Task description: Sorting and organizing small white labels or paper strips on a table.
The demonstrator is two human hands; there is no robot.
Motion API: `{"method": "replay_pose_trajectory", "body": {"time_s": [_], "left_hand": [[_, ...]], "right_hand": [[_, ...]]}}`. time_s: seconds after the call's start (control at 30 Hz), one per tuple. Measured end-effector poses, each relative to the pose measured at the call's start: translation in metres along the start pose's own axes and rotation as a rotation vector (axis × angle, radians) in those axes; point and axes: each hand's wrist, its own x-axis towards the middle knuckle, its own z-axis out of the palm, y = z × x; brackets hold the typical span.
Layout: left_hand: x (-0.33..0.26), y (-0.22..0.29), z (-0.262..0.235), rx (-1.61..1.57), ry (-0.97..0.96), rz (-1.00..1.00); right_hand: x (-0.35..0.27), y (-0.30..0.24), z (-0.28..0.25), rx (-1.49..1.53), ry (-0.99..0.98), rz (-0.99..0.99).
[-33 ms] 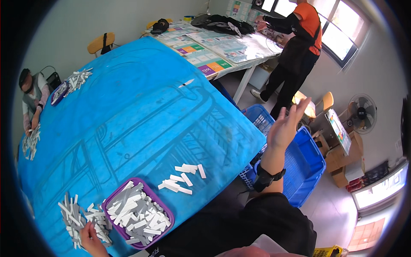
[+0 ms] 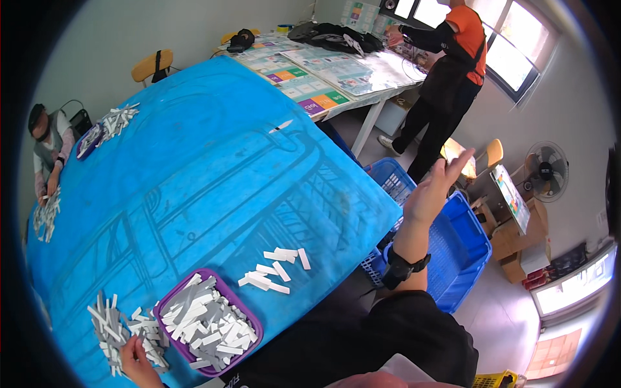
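Observation:
At the lower left, my left hand (image 2: 138,365) is at a loose pile of white and grey flat strips (image 2: 110,328) on the blue table cover. Its fingers are drawn together at the strips, and what is between them is too small to make out. Just right of it stands a purple-rimmed basket (image 2: 256,315) heaped with the same sort of strips. Several white strips (image 2: 272,273) lie apart to the right of the basket. My right hand (image 2: 430,194) is raised off the table's right corner, fingers stretched out and holding nothing; a black band (image 2: 405,270) circles its wrist.
Blue crates (image 2: 460,258) stand on the floor below my right arm. At the far left, a seated person (image 2: 53,145) handles another strip pile. Across the blue table (image 2: 213,168), a person in orange (image 2: 453,71) stands by a second table (image 2: 323,74). A fan (image 2: 546,171) is at right.
My right hand has turned slightly, its fingers tipping to the right and closer together. My left hand and the strips look the same.

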Motion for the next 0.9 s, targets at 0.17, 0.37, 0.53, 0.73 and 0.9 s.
{"method": "replay_pose_trajectory", "body": {"time_s": [0.17, 0.37, 0.53, 0.73, 0.9], "left_hand": [[0.002, 0.002, -0.001, -0.050, 0.012, -0.113], [0.000, -0.013, -0.004, -0.096, 0.203, -0.034], [0.003, -0.037, 0.000, -0.327, 0.228, -0.023], [-0.001, -0.021, -0.004, -0.323, 0.127, 0.051], [0.004, -0.004, -0.001, -0.389, 0.107, 0.013]], "right_hand": [[0.003, -0.002, -0.002, -0.116, 0.060, -0.055], [0.003, -0.012, -0.013, 0.024, 0.142, -0.098], [0.013, -0.020, -0.022, -0.228, 0.251, -0.350], [-0.008, -0.022, -0.036, -0.141, -0.777, 0.276], [-0.079, -0.019, -0.002, -0.670, -1.399, -0.100]]}}
